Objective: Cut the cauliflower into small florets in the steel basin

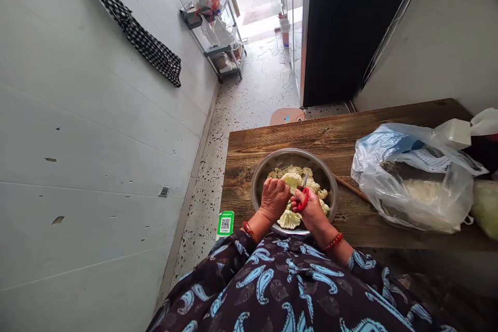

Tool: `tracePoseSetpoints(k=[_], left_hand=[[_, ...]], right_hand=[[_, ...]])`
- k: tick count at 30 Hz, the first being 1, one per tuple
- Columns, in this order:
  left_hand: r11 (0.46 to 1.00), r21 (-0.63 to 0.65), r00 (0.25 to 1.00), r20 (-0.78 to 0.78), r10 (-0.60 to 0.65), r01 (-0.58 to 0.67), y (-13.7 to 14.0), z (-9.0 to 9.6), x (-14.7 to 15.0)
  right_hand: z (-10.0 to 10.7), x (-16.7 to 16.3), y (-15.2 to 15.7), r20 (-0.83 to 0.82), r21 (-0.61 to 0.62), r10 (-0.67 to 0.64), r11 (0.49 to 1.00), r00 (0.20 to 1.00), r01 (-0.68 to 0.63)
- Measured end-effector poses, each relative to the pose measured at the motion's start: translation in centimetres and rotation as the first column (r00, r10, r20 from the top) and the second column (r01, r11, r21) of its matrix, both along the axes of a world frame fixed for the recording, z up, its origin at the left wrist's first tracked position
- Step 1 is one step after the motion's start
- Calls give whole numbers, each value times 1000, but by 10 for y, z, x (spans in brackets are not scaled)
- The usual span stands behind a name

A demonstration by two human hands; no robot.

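left hand (274, 198) grips cauliflower piece (291, 180) | right hand (312, 209) closed round red scissors (305, 198) | seemingly done: small florets (296, 169) in bowl (294, 151) | apparently left: that piece, 1 larger chunk (289, 220)

the left grip (274, 197) hid part of its cauliflower piece (291, 180), and the right grip (311, 209) covered much of the red-handled scissors (304, 200). the bowl (254, 185) was partly blocked along its near rim. lettering on the green card (226, 222) was too small to read. the right edge cut off a greenish bag (486, 210).
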State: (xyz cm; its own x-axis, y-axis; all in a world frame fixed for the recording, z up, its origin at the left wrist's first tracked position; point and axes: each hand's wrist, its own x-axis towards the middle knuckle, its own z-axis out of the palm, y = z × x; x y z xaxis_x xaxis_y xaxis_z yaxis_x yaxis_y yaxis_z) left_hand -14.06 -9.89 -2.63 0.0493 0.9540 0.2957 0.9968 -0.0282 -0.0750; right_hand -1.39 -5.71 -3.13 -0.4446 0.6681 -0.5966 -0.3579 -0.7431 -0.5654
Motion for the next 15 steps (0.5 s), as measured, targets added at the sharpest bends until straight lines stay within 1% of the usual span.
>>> tracePoseSetpoints(k=[4, 9, 12, 15], left_hand=[[1000, 8, 998, 59, 5, -5, -11, -7, -1], [997, -69, 997, 80, -14, 20, -18, -8, -1], [993, -119, 996, 86, 32, -22, -17, -7, 1], [988, -137, 991, 103, 89, -74, -14, -8, 6]], right_hand=[[-2, 0, -7, -26, -62, 13, 998, 1000, -15], [-7, 2, -11, -50, -94, 18, 995, 999, -23], [-11, 2, -9, -57, -86, 11, 996, 998, -16], [-13, 0, -7, -60, -68, -11, 998, 998, 7]])
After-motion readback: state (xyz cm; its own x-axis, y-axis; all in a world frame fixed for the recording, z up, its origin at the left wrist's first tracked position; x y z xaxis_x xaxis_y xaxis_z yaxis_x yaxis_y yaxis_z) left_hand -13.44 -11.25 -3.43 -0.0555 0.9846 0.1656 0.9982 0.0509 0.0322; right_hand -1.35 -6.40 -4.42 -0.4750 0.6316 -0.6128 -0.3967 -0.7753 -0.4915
